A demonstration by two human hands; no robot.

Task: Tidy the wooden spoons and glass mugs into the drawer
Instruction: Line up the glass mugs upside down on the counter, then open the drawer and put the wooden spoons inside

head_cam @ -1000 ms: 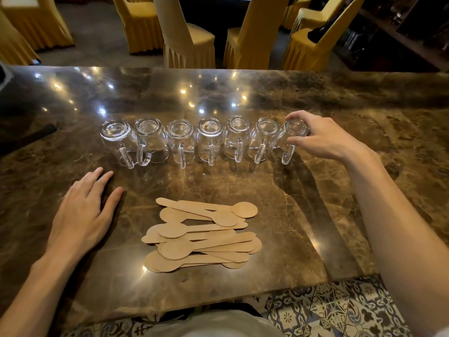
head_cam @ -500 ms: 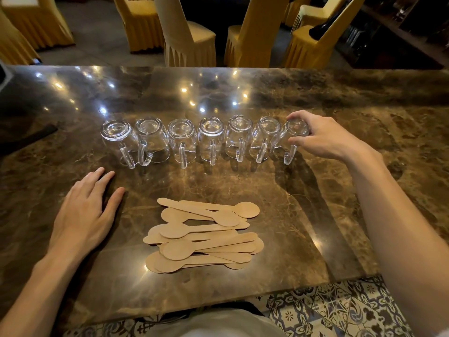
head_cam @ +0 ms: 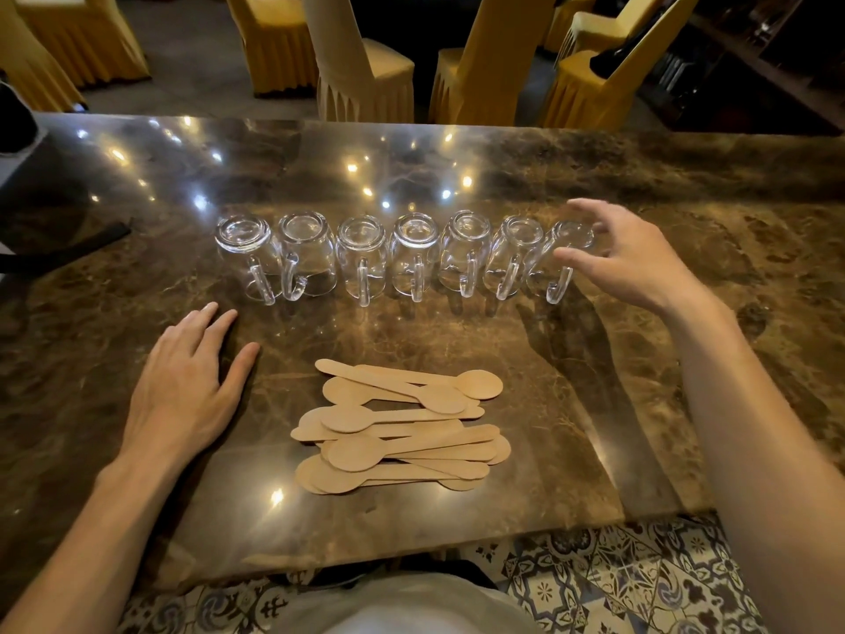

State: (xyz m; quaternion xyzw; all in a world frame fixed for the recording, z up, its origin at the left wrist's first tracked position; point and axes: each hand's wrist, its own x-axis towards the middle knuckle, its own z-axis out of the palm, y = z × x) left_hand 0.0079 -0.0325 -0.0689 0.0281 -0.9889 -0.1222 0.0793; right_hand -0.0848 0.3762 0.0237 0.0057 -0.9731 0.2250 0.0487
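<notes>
Glass mugs (head_cam: 402,256) stand upturned in one row at twelve o'clock, pale wooden spoons (head_cam: 402,425) heaped nearer — right hand (head_cam: 631,260) spread wide by the end mug (head_cam: 564,253), gripping nothing; left hand (head_cam: 183,395) flat, steadying.

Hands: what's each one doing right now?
Left hand: open, flat on the table.
Right hand: open, beside the end mug, holding nothing.

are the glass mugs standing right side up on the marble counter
No, all seven clear glass mugs stand in a row upside down, thick bases up and rims on the brown marble counter.
</notes>
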